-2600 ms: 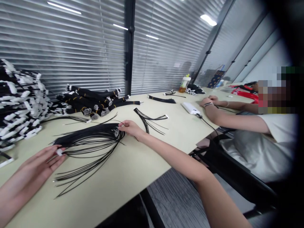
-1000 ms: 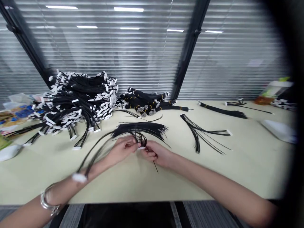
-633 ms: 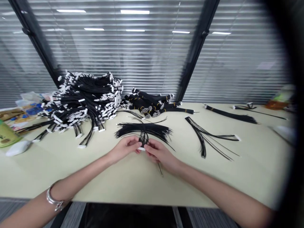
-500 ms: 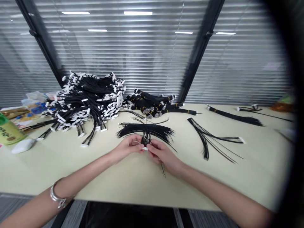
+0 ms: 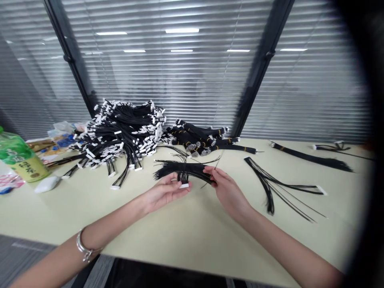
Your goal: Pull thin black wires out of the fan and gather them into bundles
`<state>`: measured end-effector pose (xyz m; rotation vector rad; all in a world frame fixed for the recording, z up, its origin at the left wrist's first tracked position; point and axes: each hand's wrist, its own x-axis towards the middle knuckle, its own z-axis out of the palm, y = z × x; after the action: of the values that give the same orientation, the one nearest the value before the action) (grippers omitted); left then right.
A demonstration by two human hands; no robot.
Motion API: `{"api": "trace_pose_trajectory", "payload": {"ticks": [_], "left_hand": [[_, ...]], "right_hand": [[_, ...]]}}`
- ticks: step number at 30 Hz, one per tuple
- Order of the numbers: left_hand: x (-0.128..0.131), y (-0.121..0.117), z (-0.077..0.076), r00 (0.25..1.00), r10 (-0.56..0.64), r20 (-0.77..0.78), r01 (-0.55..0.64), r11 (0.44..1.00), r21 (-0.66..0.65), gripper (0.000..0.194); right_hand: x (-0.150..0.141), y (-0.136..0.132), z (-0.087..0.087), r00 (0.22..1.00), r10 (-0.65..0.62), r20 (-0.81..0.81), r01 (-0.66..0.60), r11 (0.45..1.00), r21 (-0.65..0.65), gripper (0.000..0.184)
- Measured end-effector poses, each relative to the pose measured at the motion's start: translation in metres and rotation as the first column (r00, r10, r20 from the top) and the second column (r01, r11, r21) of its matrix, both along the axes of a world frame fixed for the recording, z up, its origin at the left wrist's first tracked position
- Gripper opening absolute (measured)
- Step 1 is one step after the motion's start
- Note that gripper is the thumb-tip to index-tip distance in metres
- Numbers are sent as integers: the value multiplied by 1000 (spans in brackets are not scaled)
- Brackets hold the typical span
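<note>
Between the thumb and fingers of my left hand (image 5: 166,192) is a white connector (image 5: 184,185) with several black wires running up from it. My right hand (image 5: 228,190) pinches a thin black wire (image 5: 217,161) at the right end of a loose bundle of black wires (image 5: 177,167). That bundle lies on the table just beyond both hands. To the right rests a partly wired harness (image 5: 277,182) with a white connector at one end and loose wire ends.
A big heap of finished-looking black cables with white connectors (image 5: 126,128) is at the back left. Behind the bundle lie tied wire bundles (image 5: 204,138), with another tied bundle (image 5: 312,156) farther right. A green bottle (image 5: 25,158) and a white mouse (image 5: 47,184) stand left.
My right hand has left the connector and moved right to the end of the loose bundle, now pinching a wire. My left hand keeps the connector. The view has shifted slightly.
</note>
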<state>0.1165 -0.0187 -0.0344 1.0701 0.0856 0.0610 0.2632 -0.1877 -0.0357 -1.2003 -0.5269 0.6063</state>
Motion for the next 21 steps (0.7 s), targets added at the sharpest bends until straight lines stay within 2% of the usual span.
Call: {"api": "trace_pose_trajectory", "payload": {"ticks": [4, 6, 9, 12, 18, 21], "left_hand": [[1, -1, -2, 999, -27, 28, 25, 998, 51, 32], [2, -2, -3, 999, -23, 38, 19, 994, 106, 30], [4, -5, -5, 999, -9, 34, 2, 978, 208, 30], [5, -6, -7, 1000, -8, -1, 8, 960, 281, 33], [4, -7, -8, 999, -24, -37, 34, 948, 317, 34], [3, -9, -8, 999, -18, -47, 32, 946, 324, 34]], "right_hand": [[-4, -4, 8, 997, 76, -28, -70, 985, 157, 22], [-6, -6, 10, 994, 97, -51, -86, 979, 184, 21], [-11, -5, 9, 995, 92, -30, -85, 983, 165, 21], [-18, -2, 5, 991, 108, 85, -118, 984, 130, 23], [-31, 0, -2, 946, 126, 299, -161, 982, 95, 21], [-35, -1, -3, 919, 117, 376, -136, 990, 25, 19]]}}
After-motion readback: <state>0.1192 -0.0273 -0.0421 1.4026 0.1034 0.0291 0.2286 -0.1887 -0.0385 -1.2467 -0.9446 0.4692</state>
